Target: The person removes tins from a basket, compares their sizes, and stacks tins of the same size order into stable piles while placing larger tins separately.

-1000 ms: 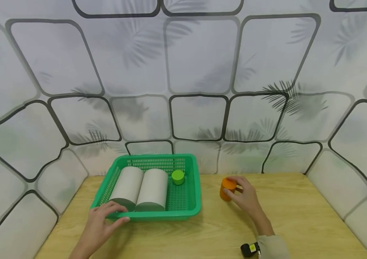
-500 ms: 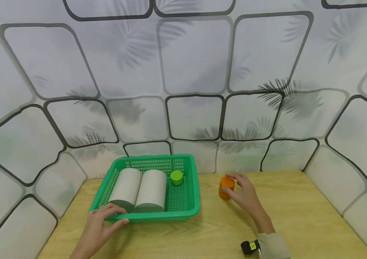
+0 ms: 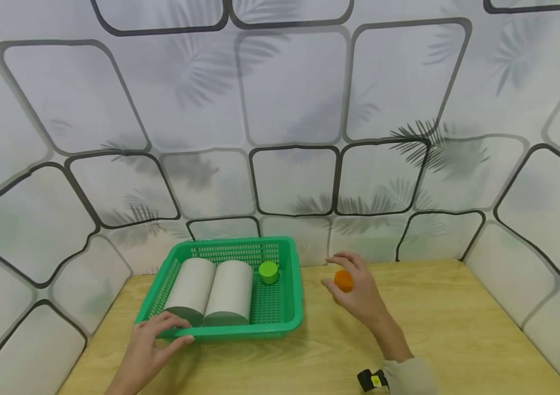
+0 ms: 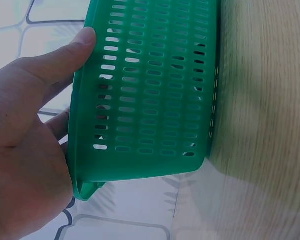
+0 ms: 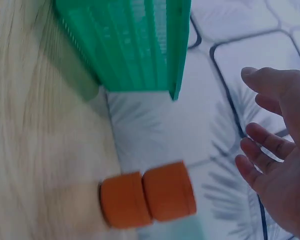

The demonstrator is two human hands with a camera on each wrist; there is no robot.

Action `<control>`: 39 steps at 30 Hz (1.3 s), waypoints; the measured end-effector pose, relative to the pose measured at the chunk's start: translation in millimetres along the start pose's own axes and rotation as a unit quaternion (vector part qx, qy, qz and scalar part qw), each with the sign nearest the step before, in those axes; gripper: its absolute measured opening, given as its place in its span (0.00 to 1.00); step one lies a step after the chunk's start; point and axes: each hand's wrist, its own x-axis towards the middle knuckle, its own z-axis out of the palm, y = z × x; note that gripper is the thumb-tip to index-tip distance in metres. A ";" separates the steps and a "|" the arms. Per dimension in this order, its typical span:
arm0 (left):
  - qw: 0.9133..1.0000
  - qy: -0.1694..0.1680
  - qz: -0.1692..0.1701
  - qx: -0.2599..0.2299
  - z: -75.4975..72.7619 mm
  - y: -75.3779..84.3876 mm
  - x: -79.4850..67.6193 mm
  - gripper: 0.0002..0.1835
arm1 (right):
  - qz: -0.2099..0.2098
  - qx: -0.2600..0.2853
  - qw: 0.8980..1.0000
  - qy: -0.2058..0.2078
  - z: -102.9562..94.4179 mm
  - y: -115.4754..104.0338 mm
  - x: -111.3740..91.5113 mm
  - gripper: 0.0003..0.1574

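Note:
A green plastic basket (image 3: 240, 331) stands on the left of the table. My left hand (image 3: 147, 344) grips its front rim near the left corner; in the left wrist view the thumb lies along the outer wall and the fingers go behind the rim. Inside lie two white rolls (image 3: 229, 291) side by side, and a small lime-green cylinder (image 3: 268, 272) is at the back right. My right hand (image 3: 363, 296) hovers with spread fingers around and above an orange cylinder (image 3: 343, 280), holding nothing. The right wrist view shows two orange cylinders (image 5: 169, 191) stacked, apart from the fingers.
Pale wood-grain table (image 3: 468, 329) spreads out around the basket. A patterned fabric wall (image 3: 295, 181) rises behind the table and at both sides. A black device (image 3: 373, 379) is strapped at my right wrist.
My right hand has let go of the orange cylinder and shifted up and left, its fingers now spread. The left hand stays on the basket rim. The head view has drifted slightly.

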 end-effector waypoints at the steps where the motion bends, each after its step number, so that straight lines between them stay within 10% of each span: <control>1: 1.000 0.001 0.001 0.000 -0.3 -0.1 0.0 0.13 | -0.003 0.008 1.000 -0.008 2.2 -5.1 2.3 0.28; 21: 1.000 -0.005 -0.020 0.001 -6.0 -2.2 -2.8 0.12 | -0.045 -0.022 0.988 -0.146 63.9 -33.7 53.0 0.31; 39: 0.999 -0.011 -0.031 -0.002 -0.4 -0.2 -1.1 0.11 | -0.066 -0.141 0.943 -0.293 105.2 -28.8 85.3 0.35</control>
